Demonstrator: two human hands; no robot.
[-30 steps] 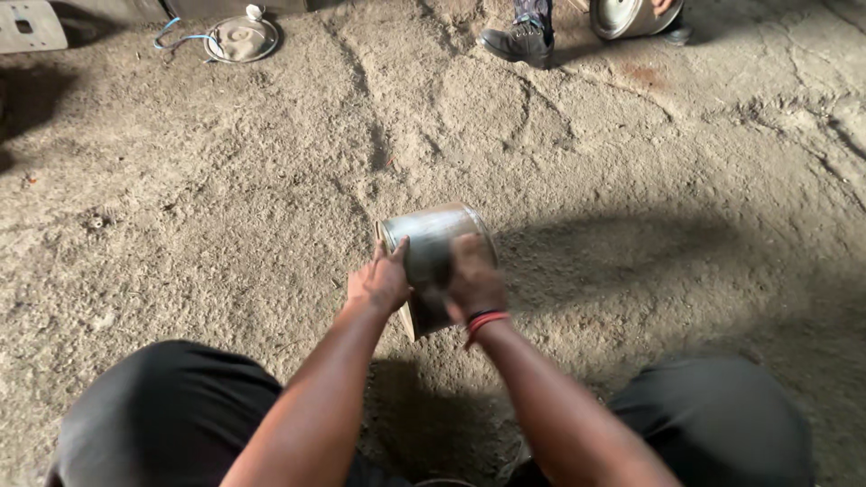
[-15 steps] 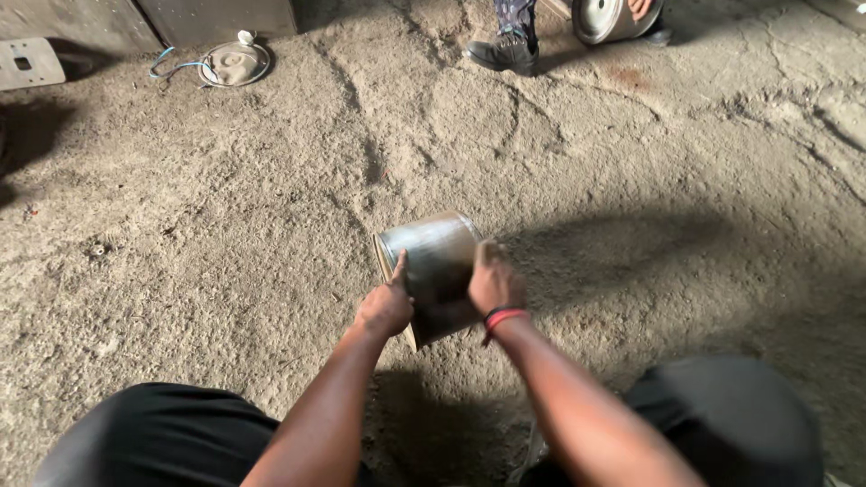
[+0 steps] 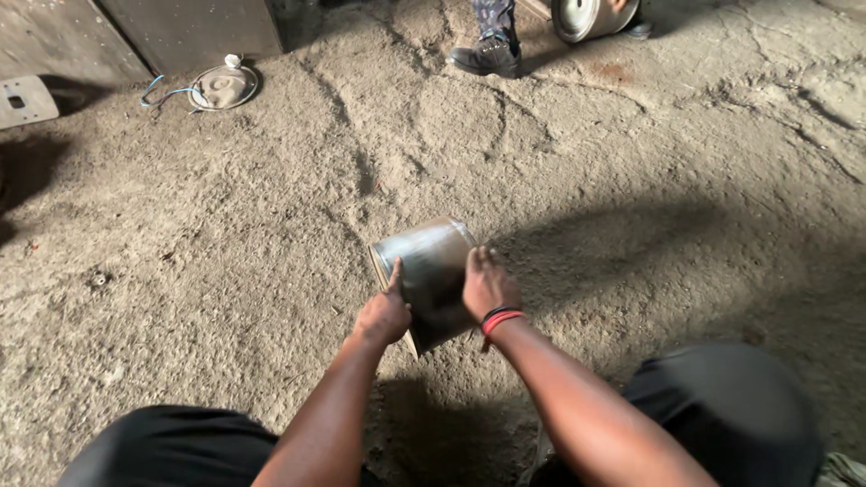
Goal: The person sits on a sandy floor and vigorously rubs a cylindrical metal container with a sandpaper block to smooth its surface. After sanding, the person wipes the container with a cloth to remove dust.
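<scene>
Two hands on one can [image 3: 431, 275], near the middle of the floor [image 3: 225, 261], held just above the dirt between the knees. Left hand [image 3: 382, 313] clamped on the can's left rim, forefinger stretched up along the edge. Right hand [image 3: 488, 285] pressed flat over the right side, fingers spread on the wall, a red-and-black band [image 3: 499, 317] at the wrist. Both gripping the can.

Metal, cylindrical, lying tilted on its side. Dull grey wall, smudged dark toward the near end, a paler sheen across the top. Thin bright rim at the left end.

Lower part of the can lost behind the palms; whether it touches the floor, impossible to tell. Far end in shadow, open or closed unclear. Thumbs hidden under the hands.

Toward the floor's far edge, a boot [image 3: 487, 54] cut off at the ankle, beside it a round metal drum [image 3: 586, 16] cropped by the top border. Toward the far left corner, a round lid [image 3: 221, 86] with a blue wire, and a pale plate [image 3: 25, 99] partly out of view. Dark trousers at the bottom, both knees cropped.
</scene>
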